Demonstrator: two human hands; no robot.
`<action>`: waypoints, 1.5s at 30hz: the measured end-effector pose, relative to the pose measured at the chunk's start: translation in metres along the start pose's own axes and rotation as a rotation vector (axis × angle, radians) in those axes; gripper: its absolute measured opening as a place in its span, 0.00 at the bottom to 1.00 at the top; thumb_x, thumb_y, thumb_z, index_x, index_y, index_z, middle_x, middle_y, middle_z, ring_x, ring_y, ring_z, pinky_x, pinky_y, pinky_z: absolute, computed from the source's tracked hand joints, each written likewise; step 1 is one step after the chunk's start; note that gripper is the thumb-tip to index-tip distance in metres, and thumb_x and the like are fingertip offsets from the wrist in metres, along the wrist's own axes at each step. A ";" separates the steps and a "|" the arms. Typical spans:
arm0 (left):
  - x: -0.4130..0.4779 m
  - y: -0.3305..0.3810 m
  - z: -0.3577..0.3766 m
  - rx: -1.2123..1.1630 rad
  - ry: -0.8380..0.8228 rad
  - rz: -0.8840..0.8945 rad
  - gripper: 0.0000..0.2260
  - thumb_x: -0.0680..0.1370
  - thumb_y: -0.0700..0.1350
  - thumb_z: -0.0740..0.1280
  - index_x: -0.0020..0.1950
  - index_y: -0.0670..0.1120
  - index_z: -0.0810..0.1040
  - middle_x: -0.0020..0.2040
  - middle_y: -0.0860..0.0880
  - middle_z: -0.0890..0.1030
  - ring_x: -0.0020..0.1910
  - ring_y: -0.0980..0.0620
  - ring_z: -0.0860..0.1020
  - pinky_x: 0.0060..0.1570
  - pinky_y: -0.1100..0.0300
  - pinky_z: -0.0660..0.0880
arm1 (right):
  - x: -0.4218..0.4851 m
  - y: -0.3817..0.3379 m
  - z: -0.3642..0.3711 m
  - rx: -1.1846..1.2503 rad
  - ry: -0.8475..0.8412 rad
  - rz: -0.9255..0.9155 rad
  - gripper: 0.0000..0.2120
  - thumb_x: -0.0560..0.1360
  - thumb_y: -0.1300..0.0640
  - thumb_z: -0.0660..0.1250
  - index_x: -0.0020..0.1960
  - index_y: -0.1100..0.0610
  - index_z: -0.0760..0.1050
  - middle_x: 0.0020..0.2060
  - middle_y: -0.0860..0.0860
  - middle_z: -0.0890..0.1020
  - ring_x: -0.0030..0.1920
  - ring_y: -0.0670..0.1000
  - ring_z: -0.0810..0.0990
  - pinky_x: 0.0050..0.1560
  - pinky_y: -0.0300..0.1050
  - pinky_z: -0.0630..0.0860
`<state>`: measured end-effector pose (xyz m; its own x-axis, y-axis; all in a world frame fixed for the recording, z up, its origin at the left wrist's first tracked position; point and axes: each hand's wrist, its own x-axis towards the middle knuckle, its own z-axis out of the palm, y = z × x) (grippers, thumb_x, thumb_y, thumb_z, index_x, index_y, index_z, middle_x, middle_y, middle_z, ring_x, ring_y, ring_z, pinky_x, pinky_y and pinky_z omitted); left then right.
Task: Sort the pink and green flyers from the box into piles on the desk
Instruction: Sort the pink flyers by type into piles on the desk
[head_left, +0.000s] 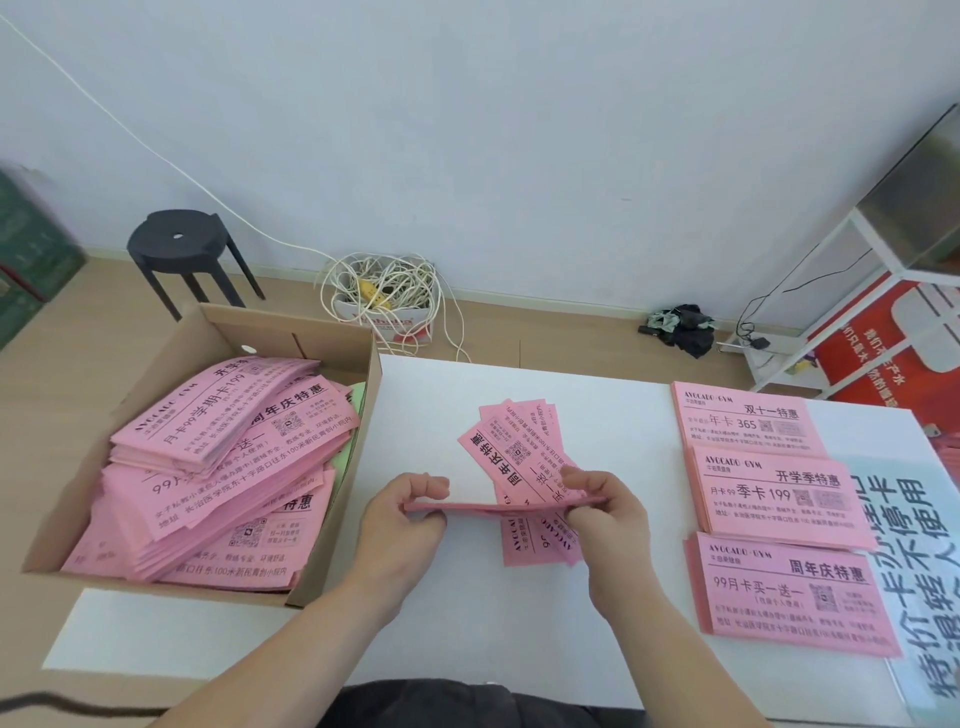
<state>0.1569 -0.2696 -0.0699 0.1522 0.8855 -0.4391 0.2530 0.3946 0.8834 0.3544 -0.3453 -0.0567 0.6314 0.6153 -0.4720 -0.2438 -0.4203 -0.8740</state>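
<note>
- A brown box (340, 483) on the left of the bench (441, 597) holds pink flyers (218, 457) and a few green ones (358, 396).
- Three pink piles (779, 499) lie on the right.
- The left hand (405, 525) and right hand (613, 514) each keep a tight grip on a thin pink bunch (498, 506) over loose flyers (519, 447).

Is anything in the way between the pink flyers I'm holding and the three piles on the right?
Nothing visible does. Only bare desk lies between the held flyers and the three piles. The loose flyers lie beneath them, off that path.
</note>
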 end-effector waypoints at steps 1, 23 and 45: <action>0.001 -0.001 -0.001 0.003 0.013 0.007 0.14 0.75 0.31 0.68 0.47 0.52 0.83 0.52 0.58 0.86 0.58 0.56 0.81 0.61 0.58 0.76 | 0.000 0.000 0.000 -0.012 0.010 -0.010 0.20 0.75 0.75 0.58 0.51 0.56 0.82 0.55 0.49 0.85 0.56 0.53 0.84 0.48 0.47 0.81; 0.000 0.013 0.013 0.255 -0.028 0.140 0.09 0.85 0.39 0.59 0.59 0.52 0.73 0.52 0.58 0.80 0.53 0.64 0.77 0.45 0.71 0.71 | -0.004 -0.024 0.003 -0.062 -0.104 0.019 0.13 0.78 0.53 0.73 0.59 0.52 0.73 0.54 0.49 0.84 0.53 0.49 0.84 0.48 0.44 0.78; -0.046 0.037 0.189 0.215 -0.610 -0.181 0.10 0.84 0.37 0.60 0.56 0.48 0.79 0.50 0.48 0.87 0.42 0.46 0.85 0.40 0.51 0.84 | -0.006 -0.004 -0.213 -0.555 0.511 0.176 0.18 0.76 0.64 0.59 0.63 0.49 0.70 0.50 0.48 0.80 0.48 0.51 0.79 0.46 0.52 0.78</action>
<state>0.3397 -0.3423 -0.0479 0.5864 0.4877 -0.6467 0.5000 0.4102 0.7627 0.5086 -0.4890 -0.0258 0.9117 0.1807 -0.3689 -0.0526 -0.8392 -0.5412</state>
